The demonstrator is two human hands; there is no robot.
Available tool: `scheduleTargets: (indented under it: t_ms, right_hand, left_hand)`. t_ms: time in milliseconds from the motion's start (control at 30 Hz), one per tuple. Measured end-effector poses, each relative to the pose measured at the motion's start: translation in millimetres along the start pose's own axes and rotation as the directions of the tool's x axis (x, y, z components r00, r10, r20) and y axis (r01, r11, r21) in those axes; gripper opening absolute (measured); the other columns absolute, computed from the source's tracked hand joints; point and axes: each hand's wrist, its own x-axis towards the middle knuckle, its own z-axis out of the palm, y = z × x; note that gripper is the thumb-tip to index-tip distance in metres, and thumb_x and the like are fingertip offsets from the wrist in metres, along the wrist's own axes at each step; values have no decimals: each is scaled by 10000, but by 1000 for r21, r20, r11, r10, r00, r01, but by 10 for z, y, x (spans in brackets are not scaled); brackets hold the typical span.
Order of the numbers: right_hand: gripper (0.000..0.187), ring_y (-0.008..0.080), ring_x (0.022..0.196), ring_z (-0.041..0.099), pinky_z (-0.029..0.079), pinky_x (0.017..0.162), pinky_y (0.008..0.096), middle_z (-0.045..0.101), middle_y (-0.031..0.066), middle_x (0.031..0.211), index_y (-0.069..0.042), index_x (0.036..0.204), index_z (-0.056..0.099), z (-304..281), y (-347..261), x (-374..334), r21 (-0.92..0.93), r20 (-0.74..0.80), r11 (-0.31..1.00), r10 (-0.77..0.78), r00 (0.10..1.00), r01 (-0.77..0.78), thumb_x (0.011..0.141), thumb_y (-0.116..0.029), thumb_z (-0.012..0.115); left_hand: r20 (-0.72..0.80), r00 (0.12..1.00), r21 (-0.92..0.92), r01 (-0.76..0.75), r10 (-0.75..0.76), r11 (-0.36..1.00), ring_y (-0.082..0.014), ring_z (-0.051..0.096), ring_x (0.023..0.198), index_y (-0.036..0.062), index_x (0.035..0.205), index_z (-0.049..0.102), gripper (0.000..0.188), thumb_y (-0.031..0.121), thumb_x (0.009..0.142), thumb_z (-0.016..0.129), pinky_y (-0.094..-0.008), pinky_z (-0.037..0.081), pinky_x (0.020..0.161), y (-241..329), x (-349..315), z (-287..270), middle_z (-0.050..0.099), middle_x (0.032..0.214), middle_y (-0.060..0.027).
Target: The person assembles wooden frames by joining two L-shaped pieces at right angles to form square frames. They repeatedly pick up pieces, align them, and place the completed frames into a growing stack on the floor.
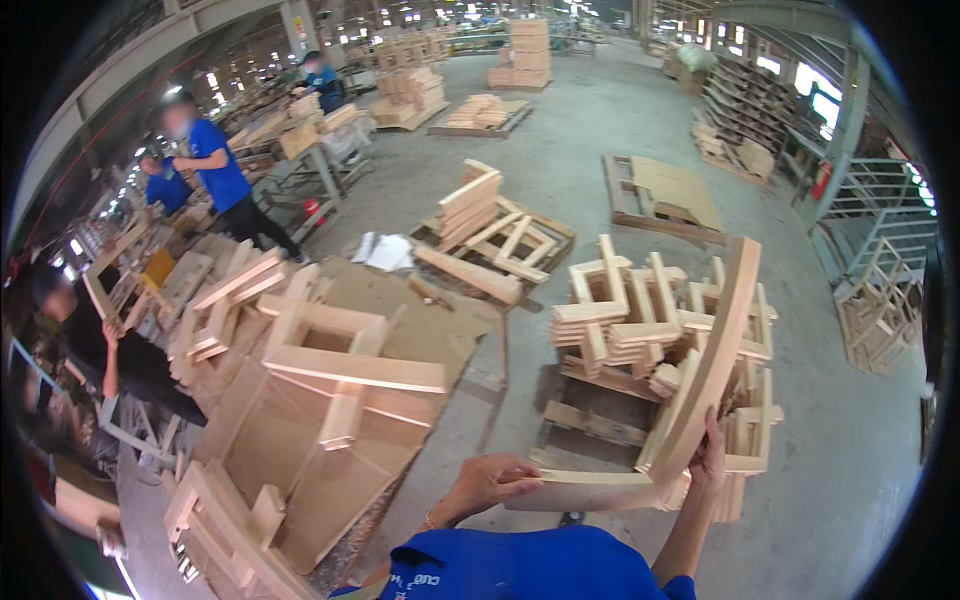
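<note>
Blue shirt (540, 560) nearest pallet (595, 422): white lettering (428, 580), partly turned away. Left grip (497, 478) pinching short end of L-shaped wooden frame piece (708, 375), right grip (707, 455) grasping long arm, fingers partly hidden. Piece at pallet's near side, blocking some stacked frame pieces (610, 300). Left of pallet: wooden frames (355, 368) on cardboard sheet (320, 510). Far beyond pallet: wood stacks (530, 55), details unclear.

Workpiece (718, 355) before stacked frames (640, 333), cardboard (340, 490) left
</note>
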Motion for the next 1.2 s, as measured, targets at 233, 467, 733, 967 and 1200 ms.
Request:
scheduleTargets:
  t_ms: [233,467,733,967,1200]
  right_hand:
    - [251,-1,385,349,250,350,183,461,-92,517,-157,754,551,-149,-341,568,96,205,995,-55,977,36,905,-354,589]
    - [295,2,390,346,220,333,173,473,-73,537,-99,891,588,21,-418,805,124,359,985,-154,921,116,890,-394,606]
    - [324,-8,373,305,205,312,155,516,-67,596,-104,949,595,372,-290,734,86,472,996,-73,878,36,887,-422,600]
    - [379,9,362,340,243,316,156,556,-39,617,-88,917,599,440,-278,716,32,336,998,-65,939,58,887,-465,578]
    - [492,98,688,620,492,570,235,656,48,879,-62,1123,564,228,-451,546,-13,335,1000,6,942,-1,841,-457,642]
  left_hand:
    - [-164,977,-1,-141,139,990,-202,645,803,119,930,669,198,289,828,672,-301,494,697,326,200,297,666,884,-46]
    - [-259,934,81,-233,246,969,-176,619,804,115,924,656,138,219,836,677,-281,491,690,352,221,209,624,898,-38]
    - [-380,901,103,-186,212,977,-189,610,785,117,913,654,150,239,830,685,-296,482,662,222,-84,90,605,879,-41]
    - [-436,883,73,-157,173,985,-196,619,785,101,887,634,171,245,821,699,-299,487,673,322,-247,6,612,883,-43]
    - [-359,933,1,-30,29,1000,-209,648,831,112,1023,571,338,322,802,716,-309,500,720,251,-249,56,641,937,-73]
